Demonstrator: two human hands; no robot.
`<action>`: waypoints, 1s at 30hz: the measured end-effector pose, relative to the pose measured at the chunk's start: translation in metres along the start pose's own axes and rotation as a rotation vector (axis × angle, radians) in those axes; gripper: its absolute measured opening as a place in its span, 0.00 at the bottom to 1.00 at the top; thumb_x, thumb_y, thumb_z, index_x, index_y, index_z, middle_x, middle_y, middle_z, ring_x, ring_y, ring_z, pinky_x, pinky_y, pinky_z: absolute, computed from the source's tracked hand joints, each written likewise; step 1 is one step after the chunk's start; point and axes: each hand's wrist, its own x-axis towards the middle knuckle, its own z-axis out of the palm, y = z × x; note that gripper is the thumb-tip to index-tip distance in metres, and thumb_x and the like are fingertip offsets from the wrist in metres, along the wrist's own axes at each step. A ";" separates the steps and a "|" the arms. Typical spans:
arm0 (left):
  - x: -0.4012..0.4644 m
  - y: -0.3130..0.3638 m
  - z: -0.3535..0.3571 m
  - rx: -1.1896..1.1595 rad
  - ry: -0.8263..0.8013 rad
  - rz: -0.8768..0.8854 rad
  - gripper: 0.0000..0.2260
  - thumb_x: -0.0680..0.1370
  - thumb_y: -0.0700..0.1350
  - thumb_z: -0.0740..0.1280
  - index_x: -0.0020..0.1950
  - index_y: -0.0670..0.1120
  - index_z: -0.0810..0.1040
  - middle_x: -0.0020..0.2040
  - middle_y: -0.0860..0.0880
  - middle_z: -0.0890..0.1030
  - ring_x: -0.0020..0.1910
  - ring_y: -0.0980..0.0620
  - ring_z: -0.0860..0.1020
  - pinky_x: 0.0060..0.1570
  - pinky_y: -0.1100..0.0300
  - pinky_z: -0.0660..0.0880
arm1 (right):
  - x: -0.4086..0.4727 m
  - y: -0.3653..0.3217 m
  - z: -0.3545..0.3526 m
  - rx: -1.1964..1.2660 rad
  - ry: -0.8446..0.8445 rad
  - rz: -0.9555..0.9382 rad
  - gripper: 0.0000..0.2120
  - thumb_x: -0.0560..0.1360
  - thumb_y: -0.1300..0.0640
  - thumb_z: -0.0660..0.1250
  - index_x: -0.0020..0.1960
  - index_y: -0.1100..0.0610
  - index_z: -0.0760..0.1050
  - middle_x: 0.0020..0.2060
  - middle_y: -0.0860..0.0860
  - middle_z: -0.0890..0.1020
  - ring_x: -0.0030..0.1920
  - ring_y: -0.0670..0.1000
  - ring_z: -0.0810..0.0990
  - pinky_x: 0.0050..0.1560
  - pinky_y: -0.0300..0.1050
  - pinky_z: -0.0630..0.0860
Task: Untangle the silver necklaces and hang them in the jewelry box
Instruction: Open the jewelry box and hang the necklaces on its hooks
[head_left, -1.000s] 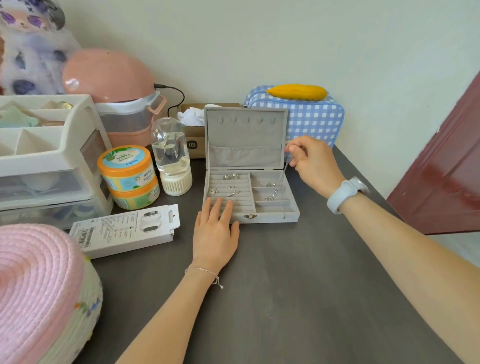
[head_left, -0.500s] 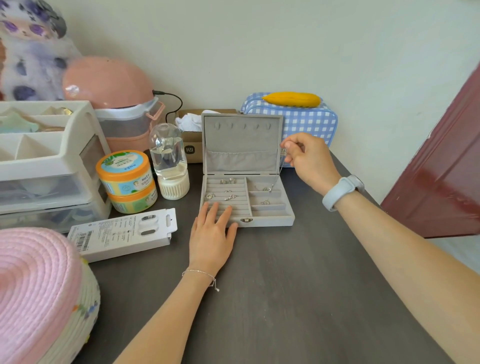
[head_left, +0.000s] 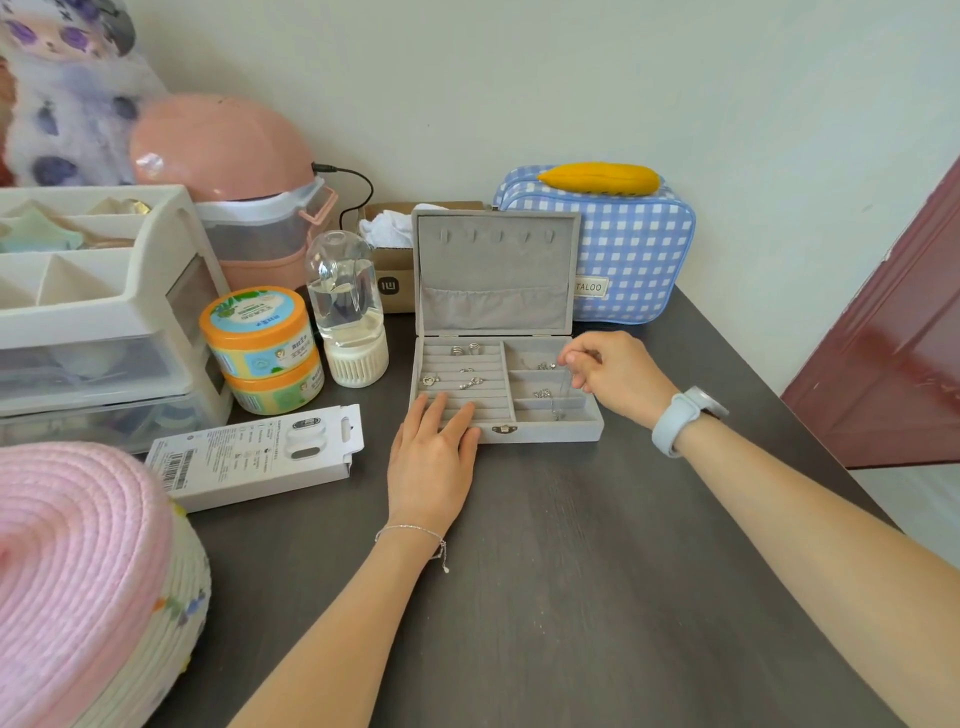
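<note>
- Fingertips (head_left: 571, 357) of the right hand (head_left: 618, 376) pinch a thin silver necklace (head_left: 562, 395) that dangles into the right-hand compartments of the jewelry box (head_left: 545, 431).
- Left hand (head_left: 434, 457) lies flat, fingers straight, pressing the box's front edge.
- Lift slowly, I'd say, so the chain slides free of the other pieces before reaching for the lid hooks (head_left: 497, 236).

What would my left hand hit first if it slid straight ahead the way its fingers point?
Your left hand already rests on the jewelry box front edge. Sliding on, the fingers would probably meet the silver rings in the ring rows first, then the upright lid.
</note>
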 end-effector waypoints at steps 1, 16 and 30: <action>0.000 0.000 0.000 -0.001 0.000 -0.002 0.16 0.80 0.49 0.59 0.67 0.49 0.72 0.70 0.43 0.69 0.73 0.44 0.60 0.67 0.45 0.63 | -0.001 0.002 0.000 -0.016 -0.035 0.010 0.10 0.78 0.64 0.59 0.48 0.63 0.79 0.33 0.48 0.77 0.31 0.42 0.75 0.34 0.24 0.69; 0.000 0.001 -0.003 -0.009 -0.018 -0.015 0.16 0.80 0.49 0.58 0.68 0.50 0.71 0.72 0.45 0.67 0.74 0.46 0.58 0.69 0.47 0.60 | 0.004 0.027 0.033 -0.396 -0.153 -0.010 0.08 0.76 0.56 0.64 0.52 0.55 0.79 0.52 0.52 0.75 0.57 0.52 0.69 0.49 0.46 0.70; -0.001 0.002 -0.004 -0.004 0.005 0.014 0.16 0.80 0.48 0.60 0.67 0.49 0.73 0.70 0.43 0.69 0.73 0.44 0.60 0.68 0.46 0.62 | -0.006 0.037 0.014 -0.214 -0.026 -0.191 0.08 0.76 0.57 0.64 0.48 0.58 0.82 0.48 0.50 0.79 0.48 0.47 0.68 0.51 0.46 0.69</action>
